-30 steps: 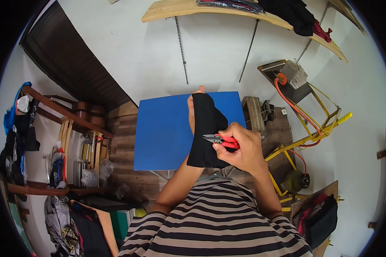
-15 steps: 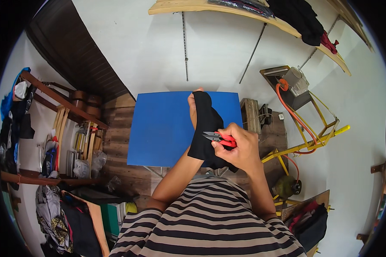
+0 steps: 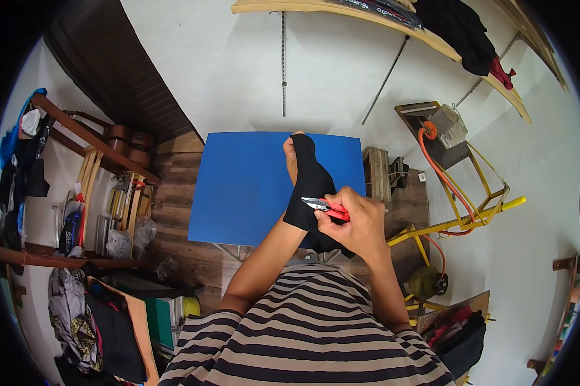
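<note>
A piece of black cloth [image 3: 308, 170] hangs lengthwise along my left hand [image 3: 290, 156] and wrist. My left hand holds it up near its far end, with most of the fingers hidden behind the fabric. In my right hand [image 3: 362, 222] is a pair of thread snips [image 3: 337, 211] with red handles, gripped between thumb and fingers. The snips' blades point left and lie over the cloth, close together. Lower folds of the cloth dangle beneath my right hand. Both hands are above the blue table [image 3: 238, 186].
Yellow metal framing [image 3: 444, 229] with an orange hose stands at the right, near a green gas cylinder [image 3: 426, 283]. A wooden crate [image 3: 377, 172] sits beside the table. Shelving [image 3: 77, 260] with bags and clothes fills the left. A wooden wall shelf [image 3: 341, 14] holds folded garments.
The snips' blades, spread apart before, have come together over the cloth. Both hands keep nearly the same place, while the view has shifted slightly.
</note>
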Tool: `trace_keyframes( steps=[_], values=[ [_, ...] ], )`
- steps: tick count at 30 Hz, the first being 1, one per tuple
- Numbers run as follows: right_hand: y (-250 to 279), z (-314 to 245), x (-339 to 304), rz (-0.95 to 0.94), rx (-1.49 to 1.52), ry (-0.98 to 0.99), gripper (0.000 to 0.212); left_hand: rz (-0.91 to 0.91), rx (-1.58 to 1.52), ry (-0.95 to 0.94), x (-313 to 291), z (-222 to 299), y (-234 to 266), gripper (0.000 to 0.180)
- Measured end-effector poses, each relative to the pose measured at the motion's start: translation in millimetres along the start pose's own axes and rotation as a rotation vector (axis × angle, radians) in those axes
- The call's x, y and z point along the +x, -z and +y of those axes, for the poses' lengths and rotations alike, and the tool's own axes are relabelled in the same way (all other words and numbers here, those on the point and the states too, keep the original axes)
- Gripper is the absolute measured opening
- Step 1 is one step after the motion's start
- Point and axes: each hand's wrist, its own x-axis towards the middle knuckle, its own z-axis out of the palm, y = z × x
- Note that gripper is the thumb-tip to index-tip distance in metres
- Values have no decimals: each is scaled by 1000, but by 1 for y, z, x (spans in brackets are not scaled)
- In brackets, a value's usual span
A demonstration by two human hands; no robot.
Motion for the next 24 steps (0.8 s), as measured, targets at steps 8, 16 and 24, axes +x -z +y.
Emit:
trace_keyframes(
  steps=[8,16,24],
  values=[
    [-11,-2,-4,-5,-25,-5,31,33,11,-14,4,-1,1,26],
    [-15,-5,-11,-32,-16,-26,30,60,24,-8,6,-3,2,26],
    [-15,-7,-16,24,-33,-6,29,66,39,-13,6,-4,-2,25]
  ],
)
